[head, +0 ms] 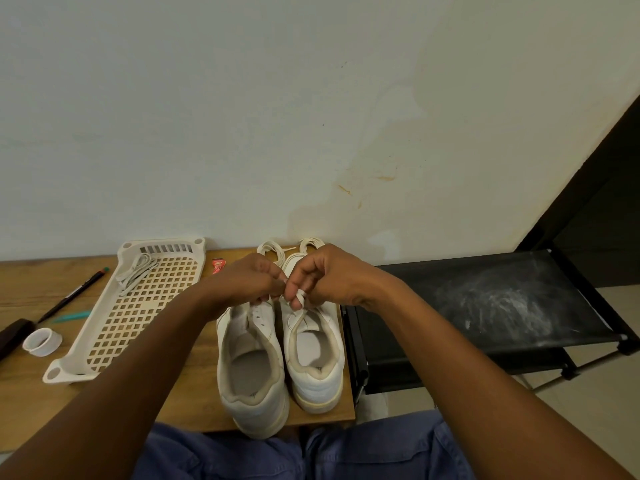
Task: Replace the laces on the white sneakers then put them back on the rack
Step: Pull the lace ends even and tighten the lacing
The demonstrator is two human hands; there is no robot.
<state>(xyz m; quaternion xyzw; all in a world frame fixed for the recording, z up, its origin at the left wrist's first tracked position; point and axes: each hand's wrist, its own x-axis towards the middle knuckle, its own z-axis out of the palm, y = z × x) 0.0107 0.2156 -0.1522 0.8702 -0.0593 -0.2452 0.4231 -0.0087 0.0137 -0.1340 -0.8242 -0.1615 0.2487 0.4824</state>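
Two white sneakers stand side by side on the wooden table, heels toward me: the left sneaker (251, 372) and the right sneaker (317, 362). My left hand (251, 275) and my right hand (322, 275) meet above the right sneaker's tongue. Both pinch a white lace (300, 295), which is wrapped round a right-hand finger. More loops of lace (273, 249) lie beyond the sneakers' toes, partly hidden by my hands. A bundle of greyish laces (136, 270) lies in a cream plastic tray.
The cream perforated tray (79, 362) sits left of the sneakers. A black pen (74, 294), a teal tool (72, 317), a roll of white tape (42, 342) and a red packet (219, 265) lie on the table (27, 278). A black fabric rack (485, 306) stands on the right.
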